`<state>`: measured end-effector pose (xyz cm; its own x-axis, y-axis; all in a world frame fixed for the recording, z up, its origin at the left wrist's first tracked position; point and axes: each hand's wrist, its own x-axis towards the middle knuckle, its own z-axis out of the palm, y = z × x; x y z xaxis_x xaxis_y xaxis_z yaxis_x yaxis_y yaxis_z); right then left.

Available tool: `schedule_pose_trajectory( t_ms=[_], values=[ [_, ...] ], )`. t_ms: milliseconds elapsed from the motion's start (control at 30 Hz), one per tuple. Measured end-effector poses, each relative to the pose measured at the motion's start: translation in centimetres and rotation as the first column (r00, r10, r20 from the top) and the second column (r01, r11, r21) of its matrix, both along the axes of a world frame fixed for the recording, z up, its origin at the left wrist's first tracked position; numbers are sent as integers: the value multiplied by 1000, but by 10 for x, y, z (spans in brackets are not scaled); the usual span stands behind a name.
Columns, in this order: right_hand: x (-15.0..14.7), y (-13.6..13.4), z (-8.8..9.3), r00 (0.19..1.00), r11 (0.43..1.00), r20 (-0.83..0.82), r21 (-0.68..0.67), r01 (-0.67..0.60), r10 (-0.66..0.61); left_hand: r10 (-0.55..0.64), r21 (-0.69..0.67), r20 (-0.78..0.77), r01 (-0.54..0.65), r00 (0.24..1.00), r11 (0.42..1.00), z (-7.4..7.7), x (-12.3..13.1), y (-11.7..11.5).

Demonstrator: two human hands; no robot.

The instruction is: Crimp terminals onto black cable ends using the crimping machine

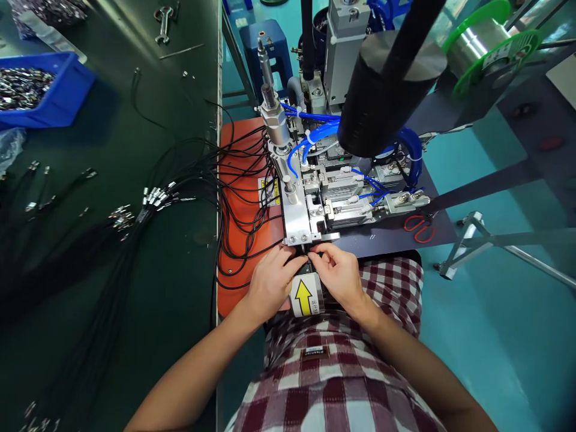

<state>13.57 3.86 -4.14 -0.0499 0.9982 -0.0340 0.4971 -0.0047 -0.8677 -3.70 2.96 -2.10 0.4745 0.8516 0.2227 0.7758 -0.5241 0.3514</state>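
My left hand (272,281) and my right hand (338,275) meet at the front edge of a small metal machine (315,198), just above a white label with a yellow arrow (303,295). Both hands are pinched around a thin black wire (310,257) at the machine's slot, fingertips almost touching. Many black wires (238,198) loop over an orange mat (238,240) to the left of my left hand.
A bundle of black wires with metal terminals (135,210) lies on the dark green table. A blue bin of metal parts (40,87) stands far left. A green solder spool (490,45), blue air hoses (315,135) and red scissors (420,228) surround the machine.
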Motion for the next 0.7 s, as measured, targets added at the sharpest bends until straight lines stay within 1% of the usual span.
schedule_pose_trajectory(
  t_ms=[67, 133, 167, 233, 300, 333, 367, 500, 600, 700],
  values=[
    [-1, 1, 0, 999, 998, 25, 59, -27, 25, 0, 7, -2, 0, 1000, 1000, 0, 0, 0],
    [-1, 1, -3, 999, 997, -13, 73, -36, 37, -3, 9, 1, 3, 1000, 1000, 0, -1, 0],
    [-1, 1, -5, 997, 999, -65, 46, -27, 30, -5, 6, 5, 5, 1000, 1000, 0, -1, 0],
    [1, 0, -10, 974, 998, -225, -64, -2, -13, -6, 0, 13, 6, 1000, 1000, -1, -1, 1],
    [2, -2, -13, 922, 984, -380, -181, -4, -67, -5, -3, 18, 5, 1000, 1000, -1, -1, 1],
    [3, -2, -14, 901, 977, -426, -215, -8, -86, -4, -3, 19, 4, 1000, 1000, -2, -1, 1],
    [3, -3, -15, 892, 973, -442, -230, -7, -98, -3, -3, 18, 3, 1000, 1000, -2, -1, 1],
    [2, -4, -13, 915, 976, -392, -217, 10, -96, -2, 6, 12, 2, 1000, 1000, -2, 0, 1],
    [2, -3, -10, 903, 970, -418, -245, -5, -101, -6, 9, 11, 5, 1000, 1000, -1, -1, 1],
    [2, -1, -10, 906, 970, -413, -243, -11, -94, -7, 5, 10, 7, 1000, 1000, -1, -1, 1]
  ],
)
